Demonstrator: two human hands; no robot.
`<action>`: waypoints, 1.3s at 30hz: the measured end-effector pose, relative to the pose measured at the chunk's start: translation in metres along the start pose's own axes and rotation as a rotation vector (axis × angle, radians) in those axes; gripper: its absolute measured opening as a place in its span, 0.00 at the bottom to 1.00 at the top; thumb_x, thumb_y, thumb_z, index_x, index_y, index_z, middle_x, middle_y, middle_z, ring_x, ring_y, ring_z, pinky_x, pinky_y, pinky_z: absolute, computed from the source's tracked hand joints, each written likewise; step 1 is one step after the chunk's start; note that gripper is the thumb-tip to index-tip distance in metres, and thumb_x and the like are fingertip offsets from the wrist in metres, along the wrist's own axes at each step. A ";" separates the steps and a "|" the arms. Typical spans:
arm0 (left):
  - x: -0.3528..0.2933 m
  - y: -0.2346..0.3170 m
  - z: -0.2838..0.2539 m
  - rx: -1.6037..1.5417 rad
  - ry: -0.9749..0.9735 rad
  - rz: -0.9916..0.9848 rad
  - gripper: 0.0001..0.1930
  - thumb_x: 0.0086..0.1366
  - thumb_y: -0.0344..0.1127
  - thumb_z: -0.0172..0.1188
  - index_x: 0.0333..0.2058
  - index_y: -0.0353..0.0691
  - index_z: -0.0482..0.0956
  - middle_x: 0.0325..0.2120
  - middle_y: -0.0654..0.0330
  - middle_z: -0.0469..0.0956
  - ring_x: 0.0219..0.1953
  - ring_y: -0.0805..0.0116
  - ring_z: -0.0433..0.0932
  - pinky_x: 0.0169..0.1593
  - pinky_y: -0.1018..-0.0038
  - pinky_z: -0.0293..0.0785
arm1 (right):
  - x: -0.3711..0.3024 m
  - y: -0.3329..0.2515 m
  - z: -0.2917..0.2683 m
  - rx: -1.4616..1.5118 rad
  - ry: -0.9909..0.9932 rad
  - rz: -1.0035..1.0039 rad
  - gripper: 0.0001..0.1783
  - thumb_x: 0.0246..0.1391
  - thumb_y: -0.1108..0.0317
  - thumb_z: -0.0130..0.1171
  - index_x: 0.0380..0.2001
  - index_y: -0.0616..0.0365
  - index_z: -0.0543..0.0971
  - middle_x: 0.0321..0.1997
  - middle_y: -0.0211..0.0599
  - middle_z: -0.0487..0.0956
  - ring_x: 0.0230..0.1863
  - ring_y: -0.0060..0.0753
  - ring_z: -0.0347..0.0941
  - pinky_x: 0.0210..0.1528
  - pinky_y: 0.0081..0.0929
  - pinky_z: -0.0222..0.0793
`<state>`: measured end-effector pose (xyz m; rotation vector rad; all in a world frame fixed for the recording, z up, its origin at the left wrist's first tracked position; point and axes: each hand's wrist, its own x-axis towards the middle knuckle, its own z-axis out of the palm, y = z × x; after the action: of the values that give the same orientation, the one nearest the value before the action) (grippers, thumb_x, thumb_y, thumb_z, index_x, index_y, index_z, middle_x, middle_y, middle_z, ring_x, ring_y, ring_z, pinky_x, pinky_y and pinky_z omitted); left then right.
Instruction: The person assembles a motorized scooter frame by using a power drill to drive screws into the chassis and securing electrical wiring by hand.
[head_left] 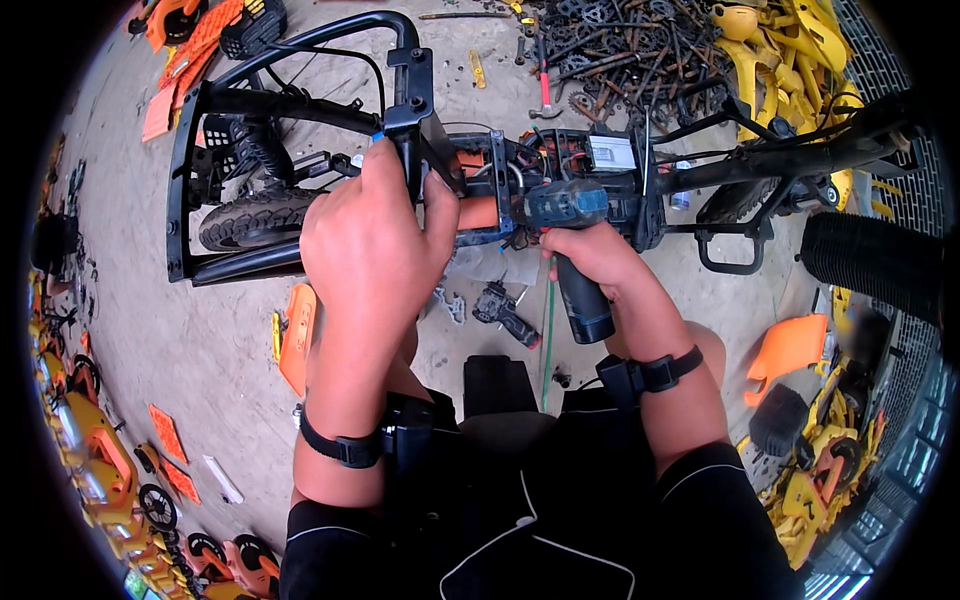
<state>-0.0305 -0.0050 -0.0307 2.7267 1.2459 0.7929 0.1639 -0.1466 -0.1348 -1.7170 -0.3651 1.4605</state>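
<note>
A stripped black vehicle frame (345, 110) with wheels lies across the floor before me. My left hand (375, 225) is closed around the lower end of its black metal bracket (415, 110); the fingertips are partly hidden. In my right hand (592, 255) is a cordless driver (565, 205), held by its dark grip, with its head pointing left over the frame's middle. Beneath the driver sits an open bay with wires and a silver box (612, 153). An orange part (478, 212) shows between the bracket and the driver's nose.
A second cordless driver (505, 312) lies on the floor near my knees. Beyond the frame are a red-handled hammer (544, 80) and a heap of rusty metal parts (640, 50). Yellow panels (770, 50) pile up at the far right. An orange panel (298, 338) lies left.
</note>
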 end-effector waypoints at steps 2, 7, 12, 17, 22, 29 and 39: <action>0.000 0.001 0.000 -0.003 0.006 -0.004 0.16 0.56 0.40 0.64 0.36 0.33 0.76 0.14 0.55 0.74 0.17 0.53 0.76 0.26 0.61 0.72 | 0.000 0.002 -0.001 0.003 -0.001 -0.015 0.07 0.50 0.69 0.60 0.32 0.60 0.78 0.27 0.32 0.77 0.21 0.28 0.74 0.23 0.28 0.71; -0.001 0.003 0.000 -0.007 -0.046 -0.076 0.19 0.58 0.41 0.64 0.43 0.33 0.78 0.18 0.51 0.78 0.22 0.47 0.78 0.27 0.57 0.72 | 0.003 0.006 -0.003 0.009 -0.003 -0.017 0.07 0.50 0.69 0.60 0.32 0.59 0.78 0.27 0.32 0.77 0.21 0.28 0.75 0.23 0.27 0.71; -0.002 0.002 0.001 0.002 -0.042 -0.073 0.19 0.58 0.42 0.64 0.42 0.33 0.78 0.19 0.50 0.78 0.23 0.46 0.79 0.27 0.57 0.73 | 0.001 0.002 0.000 0.005 0.004 0.024 0.07 0.50 0.69 0.60 0.32 0.59 0.78 0.27 0.32 0.77 0.21 0.29 0.75 0.23 0.27 0.70; 0.000 0.001 0.003 0.022 0.037 0.023 0.16 0.56 0.40 0.64 0.36 0.32 0.76 0.13 0.56 0.73 0.15 0.55 0.75 0.25 0.63 0.73 | 0.002 0.007 0.004 -0.002 -0.012 0.004 0.07 0.49 0.69 0.60 0.32 0.59 0.78 0.27 0.32 0.77 0.20 0.28 0.75 0.22 0.27 0.71; 0.000 0.001 0.003 0.009 0.021 0.015 0.16 0.56 0.40 0.64 0.35 0.32 0.76 0.13 0.56 0.73 0.16 0.54 0.75 0.26 0.62 0.73 | 0.003 0.007 0.003 -0.012 -0.005 0.004 0.08 0.48 0.69 0.60 0.33 0.59 0.77 0.28 0.32 0.77 0.20 0.28 0.75 0.23 0.27 0.72; 0.001 0.002 0.002 0.013 0.029 0.015 0.15 0.56 0.40 0.64 0.34 0.32 0.76 0.13 0.56 0.73 0.15 0.54 0.75 0.25 0.62 0.73 | -0.014 -0.003 -0.004 -0.006 -0.067 0.036 0.11 0.48 0.69 0.62 0.35 0.60 0.77 0.28 0.35 0.78 0.22 0.31 0.76 0.25 0.29 0.73; -0.001 0.008 0.005 0.082 0.024 -0.056 0.17 0.57 0.42 0.63 0.40 0.34 0.79 0.17 0.53 0.77 0.20 0.51 0.78 0.27 0.60 0.73 | -0.023 -0.033 -0.020 0.545 0.185 0.101 0.14 0.51 0.70 0.60 0.41 0.62 0.76 0.37 0.48 0.82 0.32 0.39 0.79 0.34 0.34 0.78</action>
<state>-0.0235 -0.0103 -0.0339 2.7398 1.3827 0.7892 0.1850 -0.1502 -0.0954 -1.4184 0.2097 1.3032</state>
